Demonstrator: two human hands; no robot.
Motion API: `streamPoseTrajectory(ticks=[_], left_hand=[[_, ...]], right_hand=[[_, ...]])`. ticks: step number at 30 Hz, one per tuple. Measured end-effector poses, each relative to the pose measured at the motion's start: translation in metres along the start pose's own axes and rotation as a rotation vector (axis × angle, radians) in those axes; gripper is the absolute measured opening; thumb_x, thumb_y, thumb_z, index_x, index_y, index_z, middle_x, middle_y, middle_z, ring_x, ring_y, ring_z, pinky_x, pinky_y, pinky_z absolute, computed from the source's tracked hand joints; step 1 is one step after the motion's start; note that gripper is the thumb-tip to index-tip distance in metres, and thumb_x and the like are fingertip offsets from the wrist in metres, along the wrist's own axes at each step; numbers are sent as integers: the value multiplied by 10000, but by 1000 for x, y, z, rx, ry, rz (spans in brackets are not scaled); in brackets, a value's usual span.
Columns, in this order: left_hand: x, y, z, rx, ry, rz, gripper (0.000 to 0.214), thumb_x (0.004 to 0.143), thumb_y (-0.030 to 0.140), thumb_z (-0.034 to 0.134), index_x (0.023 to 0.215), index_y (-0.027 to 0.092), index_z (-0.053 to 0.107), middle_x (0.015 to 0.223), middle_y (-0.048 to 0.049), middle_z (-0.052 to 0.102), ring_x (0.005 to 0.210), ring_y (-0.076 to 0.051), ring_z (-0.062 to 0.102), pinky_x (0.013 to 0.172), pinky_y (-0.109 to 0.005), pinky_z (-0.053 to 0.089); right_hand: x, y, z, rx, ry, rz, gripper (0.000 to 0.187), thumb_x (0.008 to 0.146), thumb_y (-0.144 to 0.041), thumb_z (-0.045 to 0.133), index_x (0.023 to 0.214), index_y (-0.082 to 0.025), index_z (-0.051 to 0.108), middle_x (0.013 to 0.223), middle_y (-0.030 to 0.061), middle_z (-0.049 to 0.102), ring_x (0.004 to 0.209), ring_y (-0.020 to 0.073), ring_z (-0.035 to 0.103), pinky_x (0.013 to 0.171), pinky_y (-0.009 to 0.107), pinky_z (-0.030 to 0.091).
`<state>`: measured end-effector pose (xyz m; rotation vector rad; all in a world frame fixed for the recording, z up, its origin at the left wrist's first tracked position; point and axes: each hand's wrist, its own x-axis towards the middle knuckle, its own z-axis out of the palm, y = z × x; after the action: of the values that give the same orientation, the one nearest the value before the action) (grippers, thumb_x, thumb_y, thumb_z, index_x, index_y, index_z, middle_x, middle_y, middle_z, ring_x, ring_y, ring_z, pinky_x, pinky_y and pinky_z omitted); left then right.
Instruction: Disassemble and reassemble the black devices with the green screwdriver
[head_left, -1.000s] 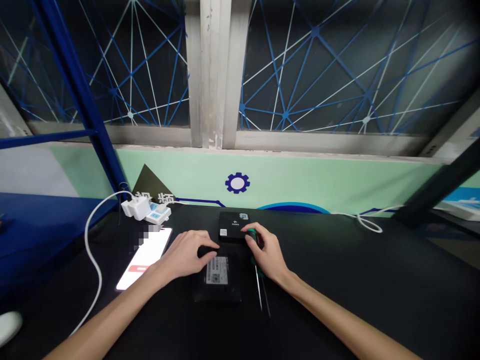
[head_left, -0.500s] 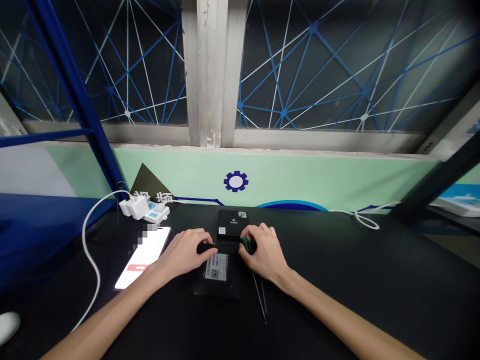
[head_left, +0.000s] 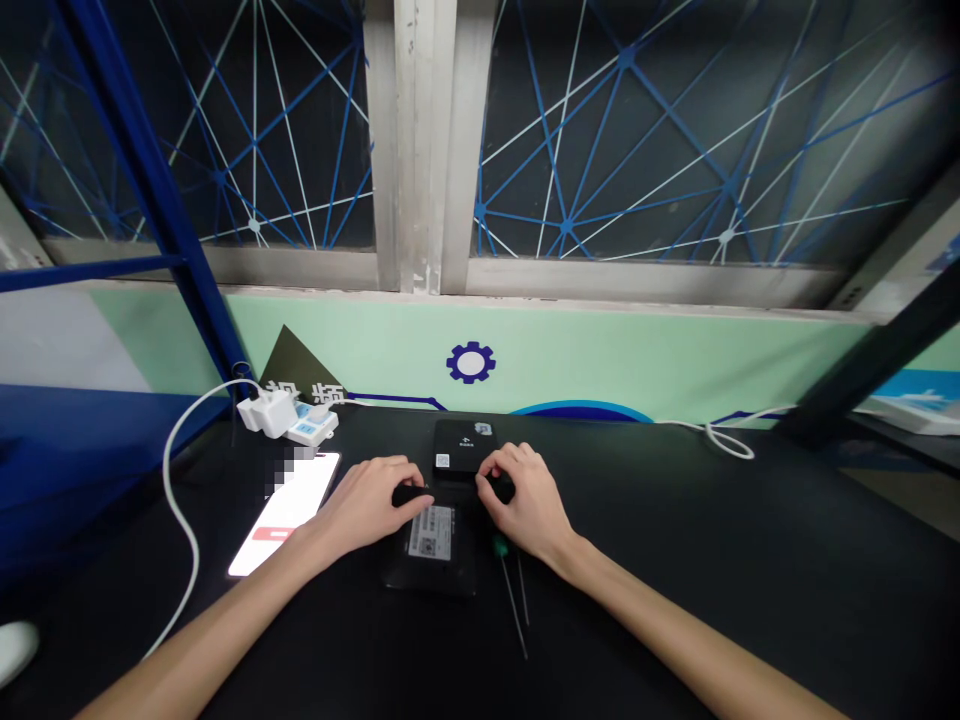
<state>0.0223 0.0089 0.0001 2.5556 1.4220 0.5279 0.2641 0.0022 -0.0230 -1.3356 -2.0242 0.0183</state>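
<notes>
My left hand (head_left: 379, 500) is closed, thumb against fingers, around a small dark object (head_left: 411, 495) I cannot make out. Just right of it lies a flat black case (head_left: 431, 577) with a white printed label. My right hand (head_left: 525, 498) is curled shut with something dark between thumb and fingers, its kind hidden. Under that hand a screwdriver with a green handle (head_left: 500, 546) points toward me. Alongside runs a second thin metal shaft (head_left: 523, 590), its upper end covered by the hand. A black box (head_left: 465, 448) with a sticker stands just behind both hands.
A phone (head_left: 289, 515) with a lit screen lies left of my left forearm. Behind it are a white power strip (head_left: 313, 425) and a plugged-in charger (head_left: 268, 412) with a white cable. A white rounded object (head_left: 16, 650) sits at the left edge. Another cable (head_left: 727, 440) lies at the back right.
The green screwdriver handle has slid from between my right fingers to below the hand, its tip shifting slightly toward me. My left hand has hardly moved.
</notes>
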Motion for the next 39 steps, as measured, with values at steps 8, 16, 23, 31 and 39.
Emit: streamPoseTrajectory(ticks=[8,16,23,31,39], left_hand=[[-1,3,-2,16,10,4,242,887,462,582,923,248,689,897,-8,701,747,-186,651,597,-269,376],[-2,2,-2,4,0,14,243,868,470,611,940,246,668,929,-4,703,812,-204,660,624,-277,385],[-2,2,-2,-6,-7,30,244,884,472,609,939,238,651,935,1,694,778,-191,650,620,-273,391],[-2,2,-4,-3,-16,27,237,889,475,610,932,244,646,927,18,680,710,-170,625,598,-267,374],[-2,2,-3,-21,-4,28,212,891,449,604,910,242,642,899,26,666,674,-150,611,572,-259,365]], right_hand=[[6,8,-9,49,25,0,143,905,-214,468,763,-224,478,755,14,563,717,183,536,642,291,367],[14,16,-25,-282,-164,148,209,772,-221,544,613,-229,408,512,-13,464,481,164,427,527,301,186],[13,10,-27,-316,-293,250,370,743,-263,596,485,-208,335,517,33,500,562,203,529,520,295,205],[14,0,-33,-307,-400,304,364,755,-331,591,514,-206,349,563,32,545,651,214,582,533,283,253],[17,4,-38,-64,-577,396,399,703,-254,632,502,-208,290,449,-32,559,500,153,555,513,253,318]])
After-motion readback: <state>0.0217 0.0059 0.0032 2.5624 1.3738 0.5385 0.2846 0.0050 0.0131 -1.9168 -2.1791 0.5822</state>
